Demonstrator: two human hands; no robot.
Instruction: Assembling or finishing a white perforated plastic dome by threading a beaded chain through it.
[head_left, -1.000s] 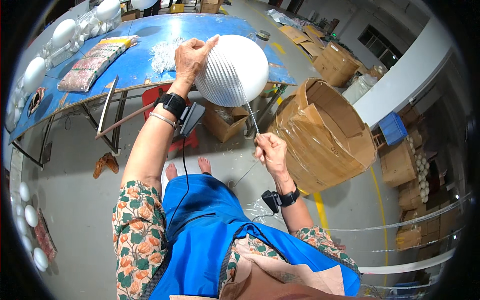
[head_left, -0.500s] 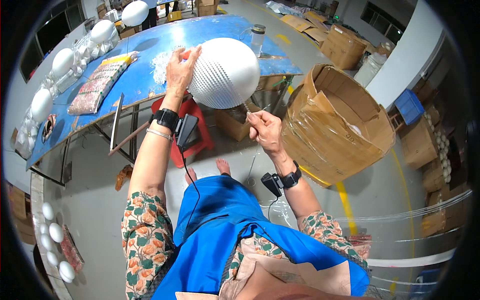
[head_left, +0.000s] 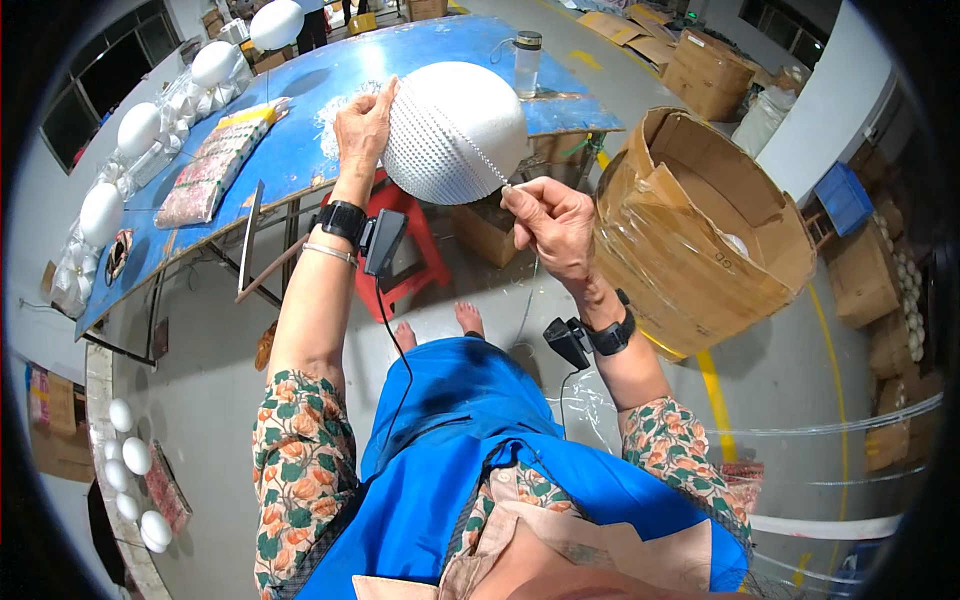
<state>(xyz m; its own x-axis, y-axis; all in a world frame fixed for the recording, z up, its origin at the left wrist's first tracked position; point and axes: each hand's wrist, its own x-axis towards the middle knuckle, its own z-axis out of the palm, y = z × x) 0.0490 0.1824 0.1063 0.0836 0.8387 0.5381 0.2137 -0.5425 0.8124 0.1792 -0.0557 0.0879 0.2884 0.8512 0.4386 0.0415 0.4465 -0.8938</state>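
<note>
A big white ball (head_left: 495, 95) is up in front of me over the near table edge. Rows of shiny, bead-like trim (head_left: 425, 160) cover its lower left part, while its upper right is smooth and bare. At the ball's left side, my left hand (head_left: 362, 130) grips it with bent fingers; the far fingertips are hidden. My right hand (head_left: 555, 220) pinches the end of a thin bead strand (head_left: 490, 165) between thumb and forefinger. That strand runs taut up and left across the ball's surface.
The blue table (head_left: 330, 75) holds a lidded bottle (head_left: 527, 65), a bagged red-and-white bundle (head_left: 215, 170) and white balls on stands (head_left: 138, 128). Below is a red stool (head_left: 415, 255). A large open cardboard box (head_left: 690, 240) stands right, with more white balls (head_left: 136, 456) at lower left.
The ball has turned, and the bead strand now lies diagonally across its face. My right hand has moved up and slightly right, closer to the ball. The red bit by my left fingers no longer shows.
</note>
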